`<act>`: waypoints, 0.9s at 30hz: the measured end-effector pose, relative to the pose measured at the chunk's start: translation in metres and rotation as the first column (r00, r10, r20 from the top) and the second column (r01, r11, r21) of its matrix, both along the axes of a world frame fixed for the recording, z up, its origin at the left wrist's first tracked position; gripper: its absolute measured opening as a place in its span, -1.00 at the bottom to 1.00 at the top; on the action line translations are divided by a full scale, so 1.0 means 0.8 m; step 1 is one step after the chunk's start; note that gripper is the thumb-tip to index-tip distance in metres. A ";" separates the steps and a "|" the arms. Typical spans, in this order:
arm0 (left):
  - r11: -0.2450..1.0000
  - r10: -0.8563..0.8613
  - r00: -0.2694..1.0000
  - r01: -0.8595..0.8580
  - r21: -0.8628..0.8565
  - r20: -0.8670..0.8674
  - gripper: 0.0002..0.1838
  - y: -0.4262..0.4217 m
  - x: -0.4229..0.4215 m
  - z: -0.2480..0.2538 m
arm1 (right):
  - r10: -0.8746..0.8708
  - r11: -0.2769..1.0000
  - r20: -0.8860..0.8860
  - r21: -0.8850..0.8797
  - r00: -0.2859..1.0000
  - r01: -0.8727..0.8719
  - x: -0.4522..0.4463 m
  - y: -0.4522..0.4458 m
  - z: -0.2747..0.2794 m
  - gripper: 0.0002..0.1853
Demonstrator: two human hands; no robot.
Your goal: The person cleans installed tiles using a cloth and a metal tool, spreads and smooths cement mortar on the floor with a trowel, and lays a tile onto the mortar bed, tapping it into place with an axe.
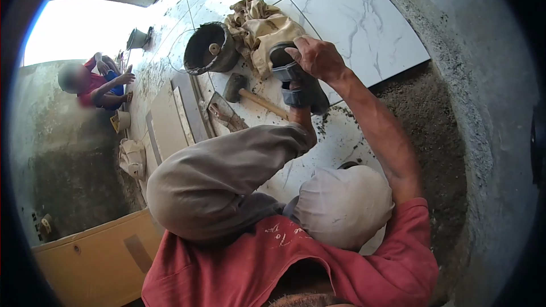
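Note:
My right hand reaches forward, its fingers closed at the front edge of a dark strapped sandal. The sandal is on the foot of my bent leg; grey straps cross it and a bit of skin shows between them. My left hand is out of view. Beside the sandal lies a mallet with a black head and a wooden handle. Just beyond are a crumpled beige cloth sack and a black bucket with a small round piece inside.
Marbled white tiles cover the floor, bordered by rough bare mortar and a concrete wall. Stacked tiles and a trowel lie at left. Another person sits near the far wall. A cardboard box stands lower left.

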State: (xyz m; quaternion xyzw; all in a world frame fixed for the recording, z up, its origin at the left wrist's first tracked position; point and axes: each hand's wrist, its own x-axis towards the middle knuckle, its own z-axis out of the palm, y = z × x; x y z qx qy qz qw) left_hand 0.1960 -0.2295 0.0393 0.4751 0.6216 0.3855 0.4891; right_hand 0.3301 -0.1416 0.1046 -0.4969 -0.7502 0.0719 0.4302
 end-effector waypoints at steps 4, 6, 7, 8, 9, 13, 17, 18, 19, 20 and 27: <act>0.997 -0.080 0.995 0.081 0.018 -0.063 -0.54 -0.002 -0.007 -0.003 | -0.045 0.968 -0.031 -0.248 0.999 0.036 0.018 0.006 -0.008 -0.58; 0.983 -0.179 0.974 0.182 0.012 -0.142 -0.55 -0.006 -0.028 -0.005 | -0.077 0.960 -0.124 -0.278 0.989 0.040 0.025 0.010 -0.007 -0.55; 0.973 -0.230 0.951 0.232 -0.013 -0.205 -0.56 -0.011 -0.054 -0.008 | -0.074 0.967 -0.160 -0.251 0.984 0.032 0.026 0.017 -0.006 -0.54; 0.959 -0.282 0.916 0.281 -0.045 -0.285 -0.57 -0.022 -0.088 -0.006 | -0.081 0.951 -0.112 -0.305 0.990 0.043 0.025 0.025 -0.007 -0.53; 0.942 -0.332 0.866 0.322 -0.091 -0.373 -0.58 -0.038 -0.133 -0.005 | -0.080 0.934 -0.108 -0.356 0.991 0.037 0.024 0.028 -0.011 -0.53; 0.855 -0.501 0.553 0.194 -0.481 -0.666 -0.61 -0.146 -0.383 0.012 | 0.003 0.840 -0.131 -0.537 0.991 -0.073 0.019 0.020 -0.076 -0.55; 0.659 -0.622 0.413 -0.182 -0.729 -0.665 -0.64 -0.252 -0.549 0.075 | 0.097 0.782 -0.174 -0.596 0.980 -0.183 -0.026 -0.018 -0.122 -0.54; 0.605 -0.636 0.415 -0.255 -0.754 -0.651 -0.65 -0.271 -0.568 0.086 | 0.181 0.763 -0.283 -0.563 0.942 -0.316 -0.041 -0.032 -0.126 -0.62; 0.562 -0.655 0.411 -0.296 -0.772 -0.634 -0.65 -0.281 -0.580 0.092 | 0.400 0.770 -0.120 -0.494 0.909 -0.404 -0.052 -0.045 -0.116 -0.73; 0.530 -0.663 0.417 -0.325 -0.783 -0.621 -0.66 -0.290 -0.588 0.095 | 0.546 0.797 0.104 -0.371 0.831 -0.476 -0.079 -0.056 -0.154 -0.78; 0.707 -0.659 0.379 0.015 -0.707 -0.650 -0.72 -0.157 -0.515 -0.019 | 0.408 0.600 -0.318 -0.614 0.856 -0.514 -0.110 -0.160 -0.142 -0.63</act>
